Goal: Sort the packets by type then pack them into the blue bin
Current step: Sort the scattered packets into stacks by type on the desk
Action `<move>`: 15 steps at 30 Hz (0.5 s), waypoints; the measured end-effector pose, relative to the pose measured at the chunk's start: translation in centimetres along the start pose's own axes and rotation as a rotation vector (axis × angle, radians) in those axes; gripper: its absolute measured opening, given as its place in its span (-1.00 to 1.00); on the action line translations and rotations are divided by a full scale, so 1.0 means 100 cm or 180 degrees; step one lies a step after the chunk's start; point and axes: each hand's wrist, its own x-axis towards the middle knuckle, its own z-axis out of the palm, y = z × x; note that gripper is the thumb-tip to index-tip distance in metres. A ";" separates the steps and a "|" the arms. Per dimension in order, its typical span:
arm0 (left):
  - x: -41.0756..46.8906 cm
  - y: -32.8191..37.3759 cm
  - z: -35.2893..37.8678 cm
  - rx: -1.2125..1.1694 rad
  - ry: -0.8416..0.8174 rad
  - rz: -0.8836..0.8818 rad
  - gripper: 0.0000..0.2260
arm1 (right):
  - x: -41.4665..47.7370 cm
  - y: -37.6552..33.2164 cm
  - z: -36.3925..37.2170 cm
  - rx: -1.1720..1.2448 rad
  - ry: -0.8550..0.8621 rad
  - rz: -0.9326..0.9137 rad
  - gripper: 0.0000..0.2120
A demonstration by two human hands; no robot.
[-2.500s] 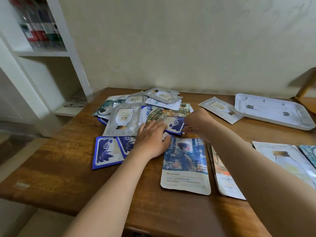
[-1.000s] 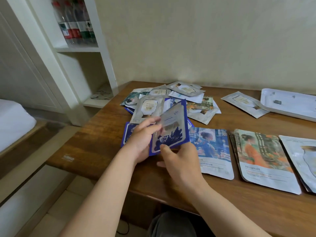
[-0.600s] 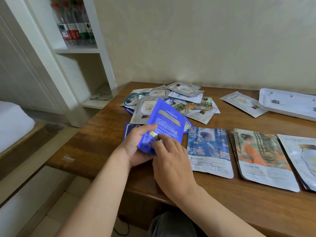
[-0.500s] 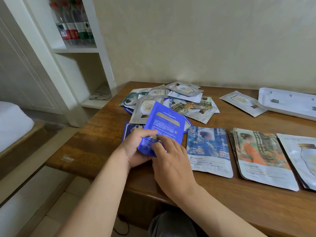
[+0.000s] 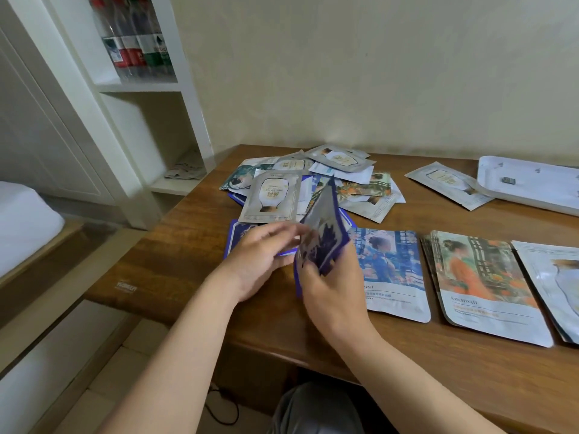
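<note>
My right hand pinches the blue packet by its lower edge, standing it on end over the near-left worktop, in front of the unsorted pile. My left hand hovers loose-fingered beside it, holding nothing. The packet looks light, floppy and slick, so I'd grip a sealed edge.

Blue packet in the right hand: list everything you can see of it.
The blue packet is a flat, glossy, foil-like sachet with a dark blue border and a pale panel bearing a dark blue print, all motion-blurred. It stands on edge, tilted, above the table, in front of the unsorted pile. The right hand grips its lower end. The left hand, fingers loosely extended, is beside it, contact unclear.
</note>
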 end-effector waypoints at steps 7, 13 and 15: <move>0.000 -0.005 -0.006 -0.0105 0.0926 0.0075 -0.66 | -0.001 -0.008 0.002 0.2107 0.0083 0.1974 -0.56; -0.003 -0.004 -0.027 0.0890 0.1018 0.0168 -0.59 | 0.015 -0.010 -0.026 0.0807 0.0147 0.1288 -0.56; -0.006 -0.003 -0.025 0.1098 0.0866 0.0177 -0.57 | 0.019 -0.011 -0.035 -0.0664 -0.0218 0.0744 -0.49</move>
